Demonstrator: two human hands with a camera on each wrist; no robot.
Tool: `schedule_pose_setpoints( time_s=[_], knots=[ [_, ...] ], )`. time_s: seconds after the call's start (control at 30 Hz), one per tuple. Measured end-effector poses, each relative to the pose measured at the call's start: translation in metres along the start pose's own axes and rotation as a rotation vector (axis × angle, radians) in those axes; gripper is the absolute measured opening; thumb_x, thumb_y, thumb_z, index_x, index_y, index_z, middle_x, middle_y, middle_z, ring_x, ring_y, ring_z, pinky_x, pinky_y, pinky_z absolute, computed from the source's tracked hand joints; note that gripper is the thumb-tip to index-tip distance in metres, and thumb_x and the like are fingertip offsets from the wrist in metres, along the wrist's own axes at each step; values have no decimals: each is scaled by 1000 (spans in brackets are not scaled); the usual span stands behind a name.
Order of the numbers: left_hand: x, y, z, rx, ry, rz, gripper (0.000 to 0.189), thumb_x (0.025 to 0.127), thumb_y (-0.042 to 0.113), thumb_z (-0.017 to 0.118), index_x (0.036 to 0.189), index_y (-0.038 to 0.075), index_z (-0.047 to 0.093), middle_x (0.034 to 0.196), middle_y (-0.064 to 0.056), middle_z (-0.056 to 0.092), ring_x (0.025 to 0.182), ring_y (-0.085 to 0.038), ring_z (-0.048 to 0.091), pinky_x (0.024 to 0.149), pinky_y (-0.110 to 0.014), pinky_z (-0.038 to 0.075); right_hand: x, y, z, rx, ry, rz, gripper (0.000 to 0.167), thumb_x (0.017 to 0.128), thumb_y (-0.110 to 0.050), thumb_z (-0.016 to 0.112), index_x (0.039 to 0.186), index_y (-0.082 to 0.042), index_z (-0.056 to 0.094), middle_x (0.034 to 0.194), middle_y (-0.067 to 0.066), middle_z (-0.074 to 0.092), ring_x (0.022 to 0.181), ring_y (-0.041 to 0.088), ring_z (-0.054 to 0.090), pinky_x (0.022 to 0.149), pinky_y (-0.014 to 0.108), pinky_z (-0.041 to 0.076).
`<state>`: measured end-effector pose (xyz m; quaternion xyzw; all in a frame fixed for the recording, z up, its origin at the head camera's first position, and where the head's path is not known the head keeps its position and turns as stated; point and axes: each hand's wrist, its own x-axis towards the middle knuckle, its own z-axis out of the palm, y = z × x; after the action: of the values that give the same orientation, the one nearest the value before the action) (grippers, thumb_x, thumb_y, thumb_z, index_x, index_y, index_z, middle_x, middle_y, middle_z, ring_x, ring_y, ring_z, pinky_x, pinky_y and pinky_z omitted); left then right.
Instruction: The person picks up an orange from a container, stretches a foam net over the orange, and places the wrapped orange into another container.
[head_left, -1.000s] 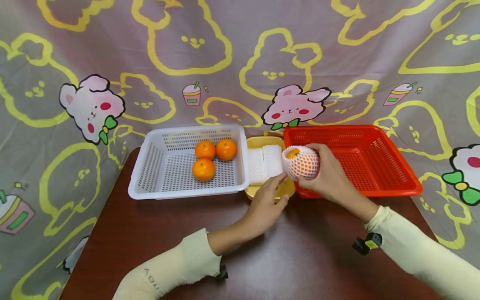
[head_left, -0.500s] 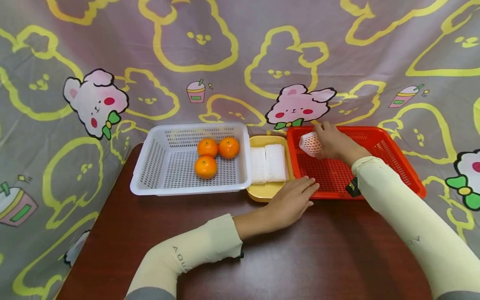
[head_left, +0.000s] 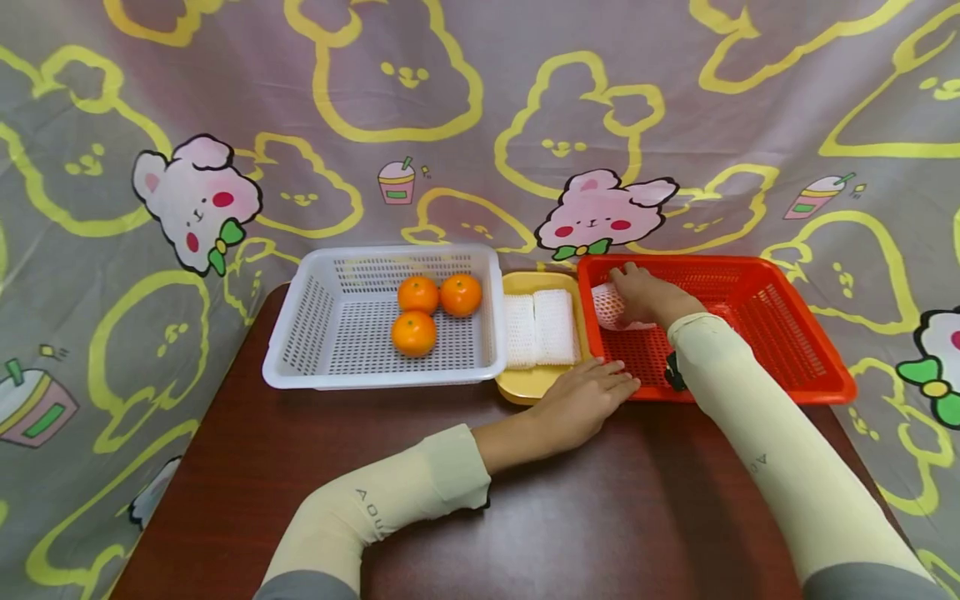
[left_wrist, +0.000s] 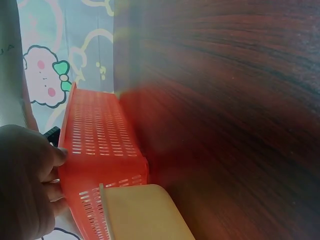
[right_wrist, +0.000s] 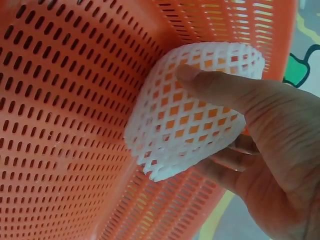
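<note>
An orange in a white foam net sleeve (right_wrist: 195,110) lies tilted in the far left corner of the red basket (head_left: 720,396), against its wall. My right hand (head_left: 651,296) reaches into that basket and grips the sleeved orange, thumb across the netting and fingers on the far side, as the right wrist view shows. My left hand (head_left: 581,407) rests on the basket's near left corner with its fingers over the rim. In the left wrist view the left hand (left_wrist: 25,180) is dark, touching the red rim (left_wrist: 67,125).
A yellow tray (head_left: 525,387) with white foam net sleeves (head_left: 555,325) stands between the red basket and a white basket (head_left: 300,379). Three bare oranges (head_left: 414,333) sit in the white basket. A patterned cloth (head_left: 450,100) hangs behind the brown table (head_left: 585,533).
My right hand has carried the sleeved orange from above the yellow tray rightward and down into the red basket. My left hand has left the orange and moved onto the basket's rim.
</note>
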<state>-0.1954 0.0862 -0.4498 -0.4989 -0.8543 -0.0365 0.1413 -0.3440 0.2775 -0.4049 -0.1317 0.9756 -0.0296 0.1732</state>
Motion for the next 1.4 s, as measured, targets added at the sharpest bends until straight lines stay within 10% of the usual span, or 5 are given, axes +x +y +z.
schedule_pose_setpoints(
  time_s=[1.0,1.4],
  knots=[
    [0,0,2,-25,-13,-11,38,105,16,54,143,18,60,143,4,64,141,-15,53,122,-36,36,5,-11,3,-3,-33,86,105,80,-20,86,156,9,20,159,38,20,149,57,18,120,69,22],
    [-15,-7,2,-87,-5,-47,51,106,23,53,155,11,45,161,-7,44,155,-24,33,127,-40,27,3,-1,3,23,39,58,106,76,-30,91,150,11,27,148,39,34,139,57,33,116,69,31]
  ],
)
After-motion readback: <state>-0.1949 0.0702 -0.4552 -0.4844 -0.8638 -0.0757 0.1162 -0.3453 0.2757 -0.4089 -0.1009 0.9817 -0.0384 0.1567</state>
